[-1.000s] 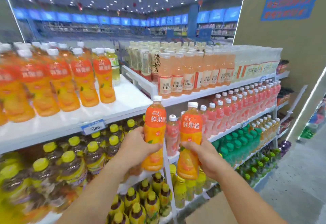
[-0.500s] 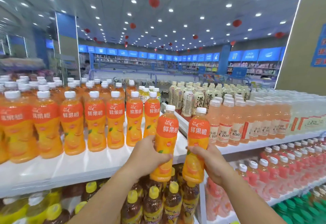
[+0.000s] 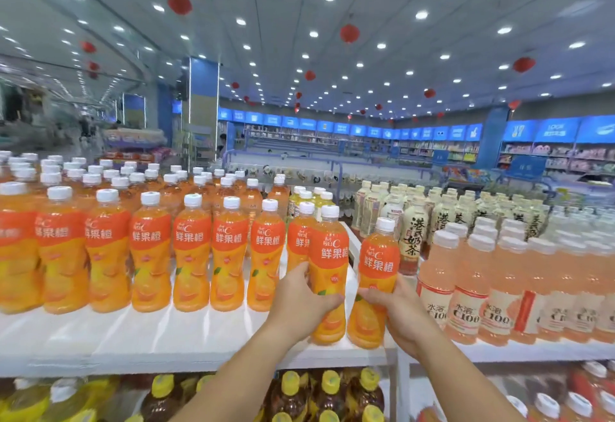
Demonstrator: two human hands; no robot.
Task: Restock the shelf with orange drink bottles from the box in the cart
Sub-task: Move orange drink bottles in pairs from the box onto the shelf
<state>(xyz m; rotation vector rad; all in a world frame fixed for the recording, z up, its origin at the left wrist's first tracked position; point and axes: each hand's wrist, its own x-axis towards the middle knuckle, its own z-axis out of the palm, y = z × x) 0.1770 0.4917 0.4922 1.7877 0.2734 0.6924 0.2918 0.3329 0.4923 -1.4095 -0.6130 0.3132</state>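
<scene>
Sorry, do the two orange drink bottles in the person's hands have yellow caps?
No, the left hand's bottle and the right hand's bottle both have white caps.

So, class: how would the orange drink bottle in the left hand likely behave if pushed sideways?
The orange drink bottle is tall and narrow, so a high nudge would probably tip it. It looks full, so likely heavy for its size. The left hand grips its narrower waist, which probably resists slipping.
</scene>
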